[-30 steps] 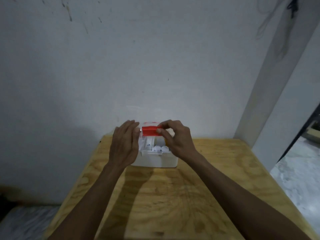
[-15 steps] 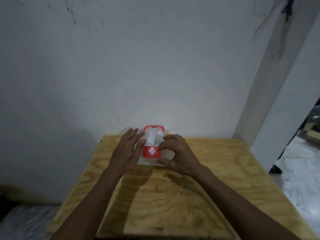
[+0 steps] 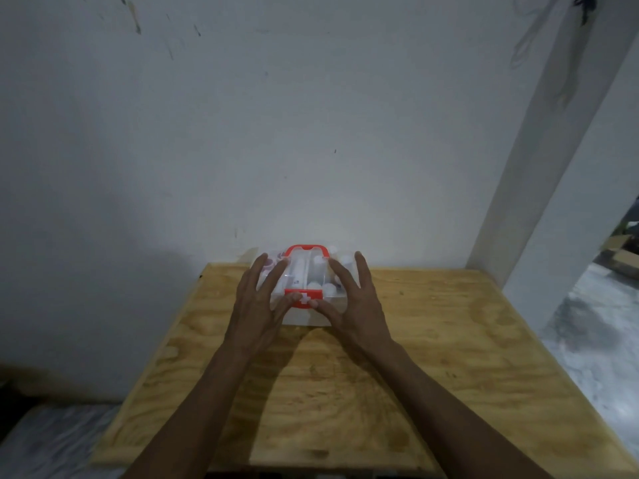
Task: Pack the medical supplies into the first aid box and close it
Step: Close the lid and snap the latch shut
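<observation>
The first aid box point(image 3: 306, 295) sits at the far edge of the plywood table point(image 3: 449, 340), close against the white wall point(image 3: 242, 133), at roughly twelve o'clock from the person. Its clear lid point(image 3: 311, 276) is down over the white base, and through it show pale round caps and tube-like shapes, the medical supplies point(image 3: 320, 271) inside; the picture is too soft there to tell them apart. A red handle point(image 3: 306, 252) lies flat on the lid toward the wall side, and a red latch point(image 3: 303, 298) with a white cross sits on the near face of the box.

Both hands are on the box. The left hand point(image 3: 257, 305) lies at the box's nine o'clock side, fingers spread and stretched flat over the lid, thumb reaching in to the left end of the latch. The right hand point(image 3: 356, 302) mirrors it at three o'clock, fingers splayed and extended, thumb touching the right end of the latch. Neither hand is closed around anything; both are open and pressing or resting on the box, palms down. Whether the latch is fully seated cannot be told from here.

At about two o'clock a white pillar point(image 3: 539, 150) rises beside the table, with a pale floor point(image 3: 594, 323) beyond it.
</observation>
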`<state>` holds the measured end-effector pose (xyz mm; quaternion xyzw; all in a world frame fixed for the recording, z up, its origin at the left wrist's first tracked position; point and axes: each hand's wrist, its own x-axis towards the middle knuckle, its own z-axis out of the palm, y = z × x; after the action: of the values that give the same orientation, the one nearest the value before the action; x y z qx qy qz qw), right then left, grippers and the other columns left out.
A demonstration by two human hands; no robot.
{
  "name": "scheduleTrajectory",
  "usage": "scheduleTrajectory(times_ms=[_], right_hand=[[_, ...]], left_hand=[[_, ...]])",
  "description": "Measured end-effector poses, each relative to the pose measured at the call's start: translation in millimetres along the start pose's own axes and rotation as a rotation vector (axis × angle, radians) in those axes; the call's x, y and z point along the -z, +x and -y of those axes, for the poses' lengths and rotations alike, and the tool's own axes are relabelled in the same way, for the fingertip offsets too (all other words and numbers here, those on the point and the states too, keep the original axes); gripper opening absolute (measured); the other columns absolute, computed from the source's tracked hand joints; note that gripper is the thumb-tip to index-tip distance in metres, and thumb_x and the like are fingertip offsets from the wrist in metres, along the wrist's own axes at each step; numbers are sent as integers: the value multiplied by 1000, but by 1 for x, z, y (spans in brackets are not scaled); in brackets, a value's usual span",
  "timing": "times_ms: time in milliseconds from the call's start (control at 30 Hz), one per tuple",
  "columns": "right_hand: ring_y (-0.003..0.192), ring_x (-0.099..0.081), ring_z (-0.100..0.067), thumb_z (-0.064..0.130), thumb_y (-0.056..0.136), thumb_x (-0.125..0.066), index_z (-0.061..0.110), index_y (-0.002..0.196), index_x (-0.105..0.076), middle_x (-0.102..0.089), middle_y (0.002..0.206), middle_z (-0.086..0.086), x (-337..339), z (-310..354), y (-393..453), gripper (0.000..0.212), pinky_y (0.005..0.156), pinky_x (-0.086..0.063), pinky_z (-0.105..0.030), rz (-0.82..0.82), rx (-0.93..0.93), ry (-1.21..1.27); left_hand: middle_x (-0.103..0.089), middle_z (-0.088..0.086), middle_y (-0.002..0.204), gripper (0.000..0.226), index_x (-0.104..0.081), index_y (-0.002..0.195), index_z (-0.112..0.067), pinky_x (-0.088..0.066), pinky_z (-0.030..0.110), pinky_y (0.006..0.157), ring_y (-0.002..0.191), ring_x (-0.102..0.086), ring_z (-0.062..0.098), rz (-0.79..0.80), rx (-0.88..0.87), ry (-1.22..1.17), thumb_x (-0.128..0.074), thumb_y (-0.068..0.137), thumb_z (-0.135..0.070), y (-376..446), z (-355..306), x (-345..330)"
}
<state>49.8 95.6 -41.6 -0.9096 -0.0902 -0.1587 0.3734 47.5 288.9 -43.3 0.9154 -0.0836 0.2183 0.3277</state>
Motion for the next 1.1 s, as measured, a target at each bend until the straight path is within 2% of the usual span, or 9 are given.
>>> scheduleTrajectory(times_ms=[267,433,600,767,967,1100], right_hand=[[150,-18,-21,78,78,-52,47,148,-20,8,164,14,-1,2,-4,84,114,-31,-48,-35,2,35],[149,-21,-21,74,79,-55,44,148,-26,2,165,10,5,-2,-7,80,112,-33,-47,-50,-9,45],[148,-22,-23,73,79,-56,43,148,-26,-1,165,9,8,-7,2,81,113,-31,-50,-65,-44,47],[149,-22,-24,73,79,-55,41,150,-24,1,166,8,13,-15,18,84,114,-30,-53,-45,-64,40],[149,-20,-23,74,78,-51,41,151,-22,0,166,7,14,-23,42,85,115,-26,-50,-22,-91,68],[149,-22,-23,67,83,-55,39,150,-24,-3,166,6,14,-26,54,79,115,-28,-46,-28,-99,87]], left_hand=[[-27,4,160,93,-35,147,-32,-46,53,104,139,-38,29,-10,-9,34,-28,73,-88,-1,-1,2],[-28,5,159,89,-36,147,-33,-49,56,100,138,-40,31,-12,-4,49,-31,75,-85,1,0,-3],[-26,4,160,80,-35,147,-34,-47,57,102,140,-38,31,3,1,25,-39,79,-75,9,-3,-11],[-23,0,161,76,-35,147,-36,-43,56,106,142,-33,28,21,31,-13,-35,81,-74,24,-6,-20],[-22,3,161,68,-34,147,-35,-40,60,107,144,-30,29,29,4,-22,-39,87,-66,43,-8,-30],[-22,3,161,71,-35,147,-34,-40,60,107,144,-30,30,30,19,-28,-37,85,-67,52,-10,-34]])
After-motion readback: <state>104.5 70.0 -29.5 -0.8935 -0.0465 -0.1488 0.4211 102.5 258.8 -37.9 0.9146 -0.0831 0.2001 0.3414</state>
